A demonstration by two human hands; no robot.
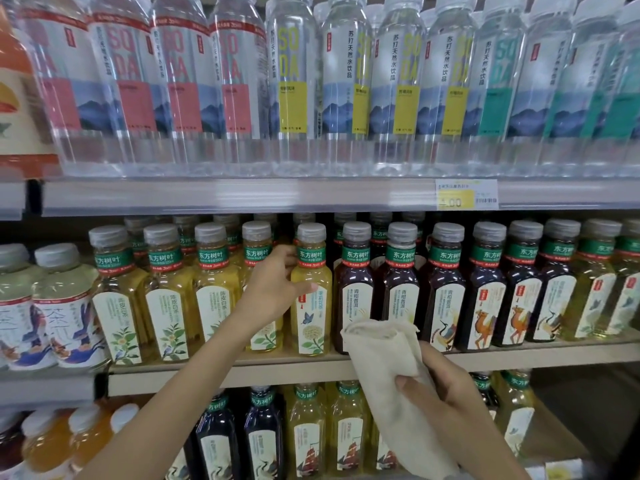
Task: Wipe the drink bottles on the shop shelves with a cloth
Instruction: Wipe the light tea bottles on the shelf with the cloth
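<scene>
Shop shelves fill the whole frame, stacked in three tiers and packed with drinks. Across the top, clear plastic soda-water bottles with pink, yellow and teal labels stand in a row above a grey shelf rail, which carries a yellow-and-white price tag at the upper right. The beige middle shelf holds grey-capped tea bottles with green neck bands: pale yellow ones to the left and centre, dark brown tea bottles just right of centre, and more pale ones at the far right. At the bottom of the frame a lower row of yellow and dark tea bottles shows.

The left hand reaches up from the lower left to the centre of the frame, its grip closed round the shoulder of a pale yellow tea bottle with a butterfly label, thumb on the front. That bottle stands upright on the middle shelf, in the front row.

The right hand, lower right of centre, has its grip closed on a folded cream cloth. The cloth's upper end rises in front of the dark bottles; whether it touches them I cannot tell.
</scene>
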